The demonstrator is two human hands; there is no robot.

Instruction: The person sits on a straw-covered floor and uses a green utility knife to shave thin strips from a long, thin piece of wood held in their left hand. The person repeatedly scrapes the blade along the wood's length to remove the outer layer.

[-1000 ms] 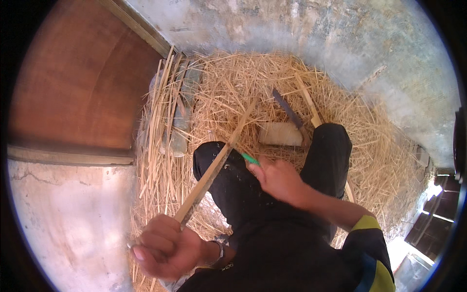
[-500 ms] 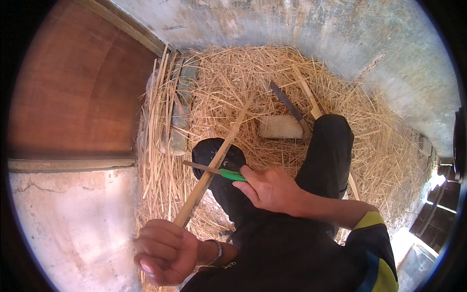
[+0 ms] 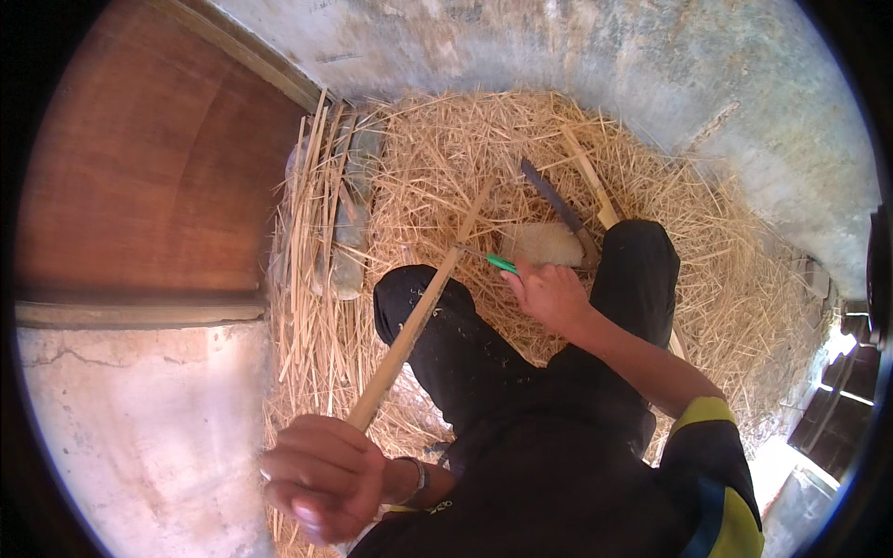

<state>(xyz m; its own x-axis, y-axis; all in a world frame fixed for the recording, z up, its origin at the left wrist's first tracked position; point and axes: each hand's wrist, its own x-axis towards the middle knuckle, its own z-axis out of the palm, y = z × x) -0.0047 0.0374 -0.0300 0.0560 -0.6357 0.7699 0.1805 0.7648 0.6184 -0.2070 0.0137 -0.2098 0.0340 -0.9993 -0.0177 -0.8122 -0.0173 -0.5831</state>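
My left hand (image 3: 326, 474) is wrapped round the near end of a long pale bamboo strip (image 3: 409, 333). The strip slants away over my left knee, its far end over the straw. In my right hand (image 3: 551, 293) is a knife with a green handle (image 3: 502, 264). Its thin blade points left and meets the strip, or lies just over it, beyond my knee; whether they touch I cannot tell. Small pale shavings lie on the dark trousers (image 3: 465, 330).
Straw-like shavings (image 3: 446, 130) cover the ground. A dark machete (image 3: 553, 197) lies by a pale block (image 3: 539, 244) ahead, with another bamboo strip (image 3: 588, 167) to its right. Thin strips (image 3: 312, 205) are piled on the left beside a brown door panel (image 3: 158, 167). A plastered wall (image 3: 558, 46) stands behind.
My right hand and the knife have moved away from me along the strip, from over the left knee to beyond it. My left hand keeps its hold on the near end.
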